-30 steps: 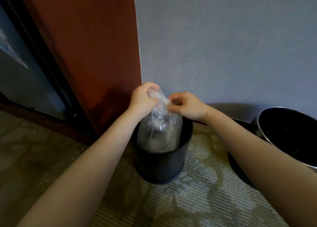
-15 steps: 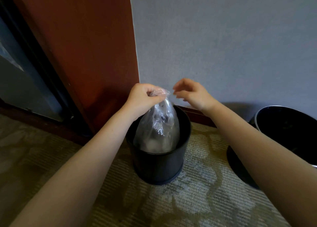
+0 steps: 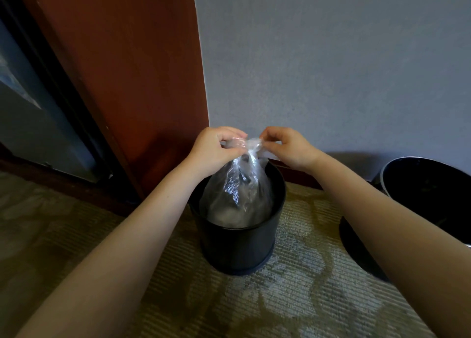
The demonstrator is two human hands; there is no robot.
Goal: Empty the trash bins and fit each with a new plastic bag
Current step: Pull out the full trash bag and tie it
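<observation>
Grey wall point(image 3: 331, 57) meets reddish-brown wood panel point(image 3: 132, 70); patterned carpet point(image 3: 293, 286) below. Second black bin point(image 3: 433, 192) at the right edge, partly cut off. Small black trash bin point(image 3: 237, 246) upright on the carpet at the wall. Clear plastic bag point(image 3: 237, 197) sits inside it, neck gathered above the rim. Left hand point(image 3: 214, 151) clenched round the neck; right hand point(image 3: 288, 149) pinches the bag's twisted top beside it.

View: one head cam.
Facing: fwd + down, onto bin point(image 3: 237, 243) at wall point(image 3: 331, 70) base.
Range: near, bin mid-frame.
</observation>
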